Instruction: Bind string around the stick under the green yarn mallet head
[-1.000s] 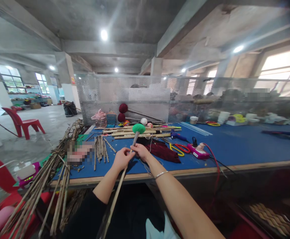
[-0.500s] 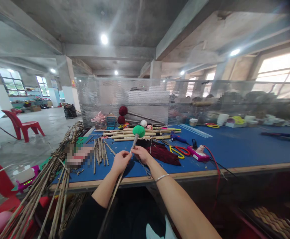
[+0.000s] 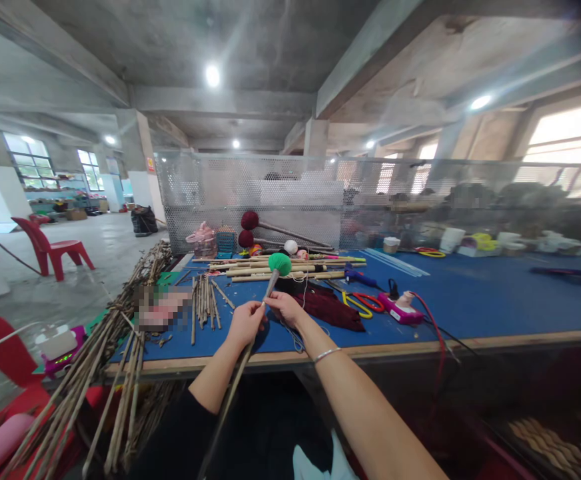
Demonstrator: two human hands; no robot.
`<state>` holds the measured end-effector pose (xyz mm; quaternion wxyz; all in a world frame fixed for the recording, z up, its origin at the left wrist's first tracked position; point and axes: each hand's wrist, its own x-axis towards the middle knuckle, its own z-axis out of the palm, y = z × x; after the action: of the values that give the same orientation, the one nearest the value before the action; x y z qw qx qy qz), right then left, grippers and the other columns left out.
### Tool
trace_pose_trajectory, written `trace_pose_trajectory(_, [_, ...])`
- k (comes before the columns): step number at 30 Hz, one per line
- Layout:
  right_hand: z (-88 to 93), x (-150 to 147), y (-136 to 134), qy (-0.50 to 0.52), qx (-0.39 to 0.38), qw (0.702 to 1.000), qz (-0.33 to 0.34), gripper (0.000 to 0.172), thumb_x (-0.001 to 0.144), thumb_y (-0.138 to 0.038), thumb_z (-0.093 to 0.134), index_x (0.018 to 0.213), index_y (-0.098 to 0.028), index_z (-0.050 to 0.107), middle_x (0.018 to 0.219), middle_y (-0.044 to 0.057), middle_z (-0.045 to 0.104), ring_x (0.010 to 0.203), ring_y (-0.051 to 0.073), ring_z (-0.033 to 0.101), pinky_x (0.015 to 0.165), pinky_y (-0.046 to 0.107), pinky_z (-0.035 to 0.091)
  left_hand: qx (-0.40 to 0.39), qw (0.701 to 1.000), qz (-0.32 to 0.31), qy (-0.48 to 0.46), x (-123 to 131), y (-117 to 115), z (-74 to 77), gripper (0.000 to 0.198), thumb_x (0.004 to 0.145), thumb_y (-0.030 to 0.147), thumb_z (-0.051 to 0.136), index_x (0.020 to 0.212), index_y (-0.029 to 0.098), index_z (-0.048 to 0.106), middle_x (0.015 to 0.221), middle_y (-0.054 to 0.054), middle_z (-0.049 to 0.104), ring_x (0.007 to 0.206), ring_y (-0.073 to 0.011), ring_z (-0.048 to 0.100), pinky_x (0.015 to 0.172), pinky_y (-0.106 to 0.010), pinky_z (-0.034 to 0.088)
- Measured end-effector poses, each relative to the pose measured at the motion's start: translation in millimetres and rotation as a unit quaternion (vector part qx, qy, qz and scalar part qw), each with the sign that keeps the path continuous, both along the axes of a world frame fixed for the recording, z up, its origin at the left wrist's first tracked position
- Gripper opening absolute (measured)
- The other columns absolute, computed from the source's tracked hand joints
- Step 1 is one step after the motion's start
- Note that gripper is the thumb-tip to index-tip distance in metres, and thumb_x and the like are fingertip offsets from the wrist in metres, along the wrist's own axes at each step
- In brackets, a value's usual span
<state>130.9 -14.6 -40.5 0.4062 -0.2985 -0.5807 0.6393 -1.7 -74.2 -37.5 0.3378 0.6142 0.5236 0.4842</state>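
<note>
A long stick with a round green yarn-like head, a mallet (image 3: pixel 279 265), slants up from my lap over the table's near edge. My left hand (image 3: pixel 247 323) is closed round its wooden shaft. Just beside it, my right hand (image 3: pixel 284 307) pinches the shaft below the grey tapering neck; both hands nearly touch. Any small thing between the fingertips is hidden. Right of my hands lies dark red cloth (image 3: pixel 325 308), and pale string (image 3: pixel 298 339) trails below my right wrist. Short twigs (image 3: pixel 204 303) lie left of my hands.
The blue table (image 3: pixel 465 300) holds light rods (image 3: pixel 270 272), yellow-handled scissors (image 3: pixel 355 307), a blue glue gun (image 3: pixel 359 276) and a magenta power strip (image 3: pixel 400 311). Two dark red mallets (image 3: pixel 249 221) lean by the mesh screen (image 3: pixel 300 193). Bundled branches (image 3: pixel 95 360) overhang the left edge.
The whole view has shifted slightly, so the scene sits a little further right. Both hands keep their grip on the mallet, with hardly any movement.
</note>
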Motion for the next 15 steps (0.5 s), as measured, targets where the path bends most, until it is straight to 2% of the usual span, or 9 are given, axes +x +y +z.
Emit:
trace_pose_trajectory(4, [-2.5, -1, 2, -0.010, 0.006, 1.000, -0.013, 0.031, 0.059, -0.038, 0.067, 0.069, -0.013, 0.050, 0.036, -0.011, 0.031, 0.030, 0.002, 0.019, 0.034, 0.020, 0.006, 0.049, 0.995, 0.075, 0.048, 1, 1, -0.5, 0.030, 0.066, 0.040, 0.058, 0.079, 0.014, 0.062, 0.054, 0.000, 0.057, 0.046, -0.0092, 0.050, 0.047, -0.019, 0.038])
trace_pose_trajectory(7, [-1.9, -4, 1, -0.023, 0.011, 1.000, -0.017, 0.033, 0.060, -0.040, 0.066, 0.067, -0.013, 0.050, 0.037, -0.010, 0.036, 0.030, 0.002, 0.021, 0.034, 0.019, 0.009, 0.009, 0.998, 0.051, 0.021, 7, 5, -2.3, 0.026, 0.070, 0.038, 0.054, 0.077, 0.014, 0.062, 0.056, -0.002, 0.059, 0.044, -0.0089, 0.050, 0.044, -0.018, 0.037])
trace_pose_trajectory(10, [2.7, -8, -4, -0.033, 0.017, 0.999, -0.026, 0.033, 0.060, -0.042, 0.065, 0.068, -0.013, 0.050, 0.044, -0.007, 0.043, 0.033, 0.002, 0.026, 0.035, 0.019, 0.013, -0.040, 0.998, 0.028, -0.029, 11, 9, -5.0, 0.026, 0.073, 0.036, 0.049, 0.072, 0.013, 0.061, 0.054, -0.001, 0.058, 0.038, -0.0068, 0.044, 0.038, -0.018, 0.032])
trace_pose_trajectory(13, [17.1, -2, -21, -0.110, 0.009, 0.993, -0.035, 0.030, 0.064, -0.041, 0.061, 0.076, -0.014, 0.053, 0.042, -0.009, 0.037, 0.033, 0.003, 0.021, 0.036, 0.019, 0.013, -0.020, 0.997, 0.044, -0.065, 8, 11, -7.2, 0.029, 0.071, 0.039, 0.051, 0.065, 0.013, 0.060, 0.045, 0.002, 0.049, 0.035, -0.0049, 0.035, 0.036, -0.017, 0.026])
trace_pose_trajectory(15, [35.5, 12, -44, -0.195, 0.041, 0.979, -0.031, 0.026, 0.066, -0.038, 0.061, 0.076, -0.014, 0.056, 0.042, -0.009, 0.035, 0.035, 0.003, 0.022, 0.037, 0.019, 0.015, -0.010, 0.994, 0.051, -0.099, 2, 11, -7.6, 0.032, 0.069, 0.043, 0.051, 0.061, 0.013, 0.058, 0.042, 0.004, 0.043, 0.035, -0.0042, 0.032, 0.035, -0.016, 0.024])
